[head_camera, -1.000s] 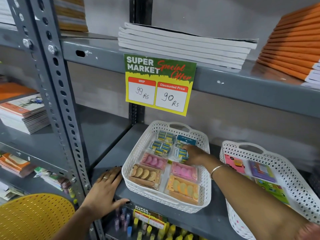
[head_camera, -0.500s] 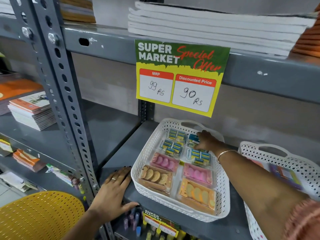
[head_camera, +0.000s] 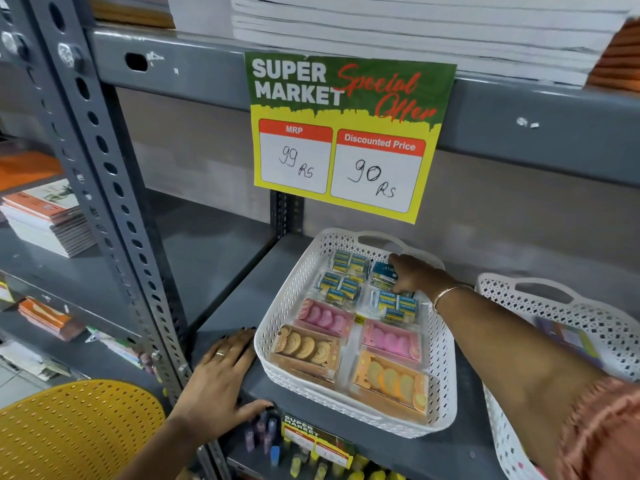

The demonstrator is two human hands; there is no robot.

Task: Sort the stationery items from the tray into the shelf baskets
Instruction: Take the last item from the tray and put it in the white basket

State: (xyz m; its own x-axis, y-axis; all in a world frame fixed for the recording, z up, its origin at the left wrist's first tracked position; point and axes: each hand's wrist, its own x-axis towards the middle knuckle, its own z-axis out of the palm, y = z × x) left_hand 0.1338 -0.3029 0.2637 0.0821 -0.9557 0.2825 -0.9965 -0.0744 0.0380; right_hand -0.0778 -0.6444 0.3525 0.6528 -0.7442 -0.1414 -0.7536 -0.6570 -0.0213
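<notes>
A white perforated basket (head_camera: 277, 341) stands on the grey shelf (head_camera: 225, 306). Inside lie several packs of blue-and-yellow erasers (head_camera: 337, 287) at the back, and pink (head_camera: 323, 317) and orange shaped-eraser packs (head_camera: 389, 379) at the front. My right hand (head_camera: 414, 275) reaches into the basket's back right corner, fingers curled on a blue eraser pack (head_camera: 382, 271) that rests among the others. My left hand (head_camera: 221, 372) lies flat on the shelf's front edge, just left of the basket, holding nothing.
A second white basket (head_camera: 519, 289) with colourful packs stands to the right. A price sign (head_camera: 346, 133) hangs from the upper shelf under stacked white books (head_camera: 415, 32). A yellow perforated seat (head_camera: 76, 431) is at the lower left. Notebooks (head_camera: 45, 216) fill the left rack.
My right hand has slid from the basket's middle to its back right corner, onto the blue pack. The view has moved closer and lower. My left hand stays on the shelf edge.
</notes>
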